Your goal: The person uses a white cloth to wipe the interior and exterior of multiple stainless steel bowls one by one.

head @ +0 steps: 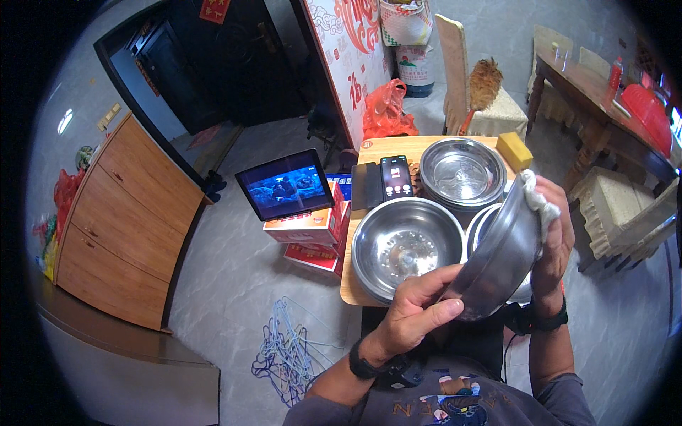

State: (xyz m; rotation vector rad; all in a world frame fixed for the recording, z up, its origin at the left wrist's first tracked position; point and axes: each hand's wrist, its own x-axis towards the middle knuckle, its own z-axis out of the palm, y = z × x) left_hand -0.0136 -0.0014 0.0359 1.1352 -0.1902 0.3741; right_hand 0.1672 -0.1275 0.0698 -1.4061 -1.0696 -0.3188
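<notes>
Tilted steeply on its side, a stainless steel bowl (493, 261) is held above the right part of a small wooden table (349, 290). My left hand (423, 309) pinches its lower rim between thumb and fingers. At the upper right rim, my right hand (555, 234) presses a white cloth (542, 205) against the metal. A second steel bowl (407, 250) lies upright on the table, left of the held one. Behind it are stacked steel basins (462, 171). More steel ware, partly hidden, sits beneath the held bowl.
A phone (396, 178) and a yellow sponge (514, 151) lie on the table. Left of it, a tablet (286, 186) stands on red boxes (303, 234). Tangled hangers (287, 351) lie on the floor. Covered chairs (613, 205) and a larger wooden table (581, 88) stand right.
</notes>
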